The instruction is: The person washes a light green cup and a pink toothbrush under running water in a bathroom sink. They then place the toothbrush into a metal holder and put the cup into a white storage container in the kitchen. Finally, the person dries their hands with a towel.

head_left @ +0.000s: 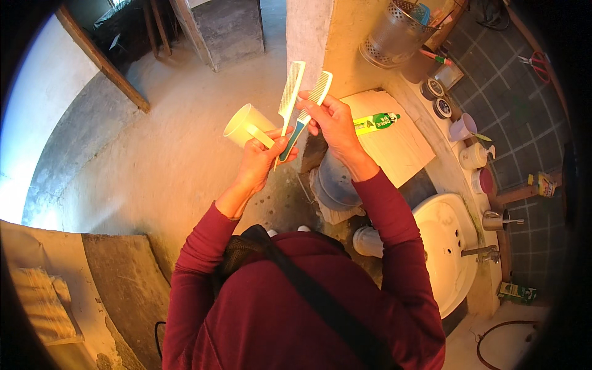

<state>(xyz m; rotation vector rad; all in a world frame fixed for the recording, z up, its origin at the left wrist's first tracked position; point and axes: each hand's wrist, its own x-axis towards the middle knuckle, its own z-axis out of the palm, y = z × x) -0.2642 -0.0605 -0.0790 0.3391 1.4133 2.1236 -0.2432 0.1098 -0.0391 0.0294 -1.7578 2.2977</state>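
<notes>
gripping a pale cup [243, 126] by its handle plus a thin-tailed comb [290, 92], the left hand [264, 156] has fingers curled closed — the right hand [333, 121] pinches a teal-handled comb [296, 135] just beside it, left of a green-and-yellow tube [376, 123].

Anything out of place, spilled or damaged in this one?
Mildly, yes: the green tube lies on the pale board, apart from the toiletries along the ledge, and dark spots, possibly drips, mark the floor near the bluish container. The mug, white comb and teal-handled comb show no visible damage.
</notes>
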